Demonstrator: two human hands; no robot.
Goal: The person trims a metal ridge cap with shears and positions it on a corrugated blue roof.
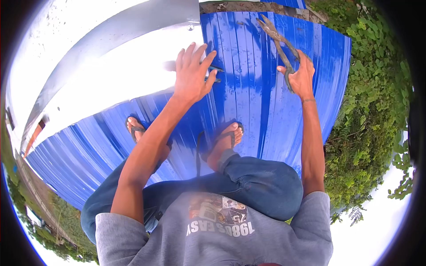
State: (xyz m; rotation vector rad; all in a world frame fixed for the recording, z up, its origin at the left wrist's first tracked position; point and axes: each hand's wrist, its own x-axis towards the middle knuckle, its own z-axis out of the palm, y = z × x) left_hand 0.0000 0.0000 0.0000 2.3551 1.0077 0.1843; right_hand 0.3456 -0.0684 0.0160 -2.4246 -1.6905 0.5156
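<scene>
My right hand [301,75] grips a long, worn metal pair of snips [279,40] by the handles, with its narrow tip pointing up and left over the blue corrugated sheet [239,66]. My left hand [193,75] has its fingers spread and lies at the edge of a white, brightly lit panel [124,66] where it meets the blue sheet. A small dark object [215,69] shows partly beside and under its fingers; I cannot make out what it is.
My sandalled feet [228,137] rest on the blue sheet, a dark strap [199,155] between them. Green foliage [368,88] borders the right edge. Past the sheet's far edge is a brownish strip [235,6]; ground and a path [44,195] show at the lower left.
</scene>
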